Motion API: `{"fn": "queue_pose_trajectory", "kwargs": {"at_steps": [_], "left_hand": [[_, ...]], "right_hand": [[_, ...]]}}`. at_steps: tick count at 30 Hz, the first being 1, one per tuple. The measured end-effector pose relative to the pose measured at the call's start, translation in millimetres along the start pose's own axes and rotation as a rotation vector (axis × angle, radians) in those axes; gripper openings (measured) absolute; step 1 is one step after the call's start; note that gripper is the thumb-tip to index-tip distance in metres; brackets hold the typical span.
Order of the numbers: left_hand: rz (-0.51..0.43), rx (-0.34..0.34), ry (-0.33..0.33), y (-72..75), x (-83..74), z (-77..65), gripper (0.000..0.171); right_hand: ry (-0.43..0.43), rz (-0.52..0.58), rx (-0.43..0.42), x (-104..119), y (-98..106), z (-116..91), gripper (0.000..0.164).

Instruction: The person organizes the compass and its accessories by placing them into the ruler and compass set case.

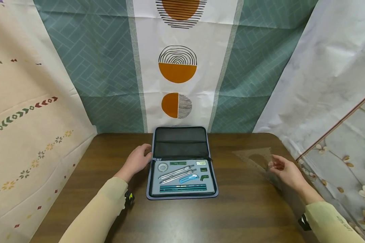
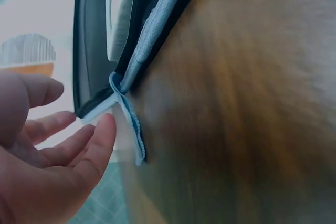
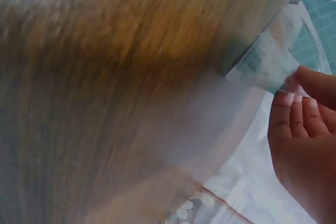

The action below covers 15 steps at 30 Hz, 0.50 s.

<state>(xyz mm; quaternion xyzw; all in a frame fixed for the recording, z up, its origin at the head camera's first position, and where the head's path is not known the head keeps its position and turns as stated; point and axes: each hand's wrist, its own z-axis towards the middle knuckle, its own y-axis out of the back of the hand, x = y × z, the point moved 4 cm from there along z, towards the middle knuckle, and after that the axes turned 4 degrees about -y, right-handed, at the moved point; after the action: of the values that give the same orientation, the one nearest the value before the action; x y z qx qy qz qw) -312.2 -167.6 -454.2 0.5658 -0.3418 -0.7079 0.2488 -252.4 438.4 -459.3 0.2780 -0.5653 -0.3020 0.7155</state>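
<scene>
A zippered case point(image 1: 181, 149) stands unfolded on the table, its lid raised toward the curtain. Its grey tray point(image 1: 187, 170) holds two compasses point(image 1: 177, 174), a blue cutter knife point(image 1: 189, 178), several dark green pencils point(image 1: 183, 188), a round white piece point(image 1: 163, 167) and small green pieces. Beside the case's left edge is my left hand point(image 1: 135, 163), fingers loosely bent and holding nothing. A loose zipper end point(image 2: 134, 129) hangs near those fingers in the left wrist view. At the table's right, my right hand point(image 1: 287, 171) pinches a clear set square point(image 3: 270, 51) between thumb and fingers.
The brown wooden table point(image 1: 182, 222) has rounded far corners. Behind it hangs a patterned curtain point(image 1: 109, 67). Pale cloths, one at the left point(image 1: 33, 135) and one at the right point(image 1: 328, 74), flank the table closely.
</scene>
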Motion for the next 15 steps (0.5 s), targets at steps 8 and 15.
{"fn": "queue_pose_trajectory", "kwargs": {"at_steps": [8, 15], "left_hand": [[-0.111, -0.001, 0.092, -1.8, 8.7, 20.9, 0.048], [-0.255, 0.011, 0.164, -3.6, 21.0, 32.8, 0.05]], "right_hand": [[-0.055, -0.026, -0.027, 7, 0, -3, 0.028], [-0.049, -0.01, -0.012, 20, 0, -1, 0.026]]}}
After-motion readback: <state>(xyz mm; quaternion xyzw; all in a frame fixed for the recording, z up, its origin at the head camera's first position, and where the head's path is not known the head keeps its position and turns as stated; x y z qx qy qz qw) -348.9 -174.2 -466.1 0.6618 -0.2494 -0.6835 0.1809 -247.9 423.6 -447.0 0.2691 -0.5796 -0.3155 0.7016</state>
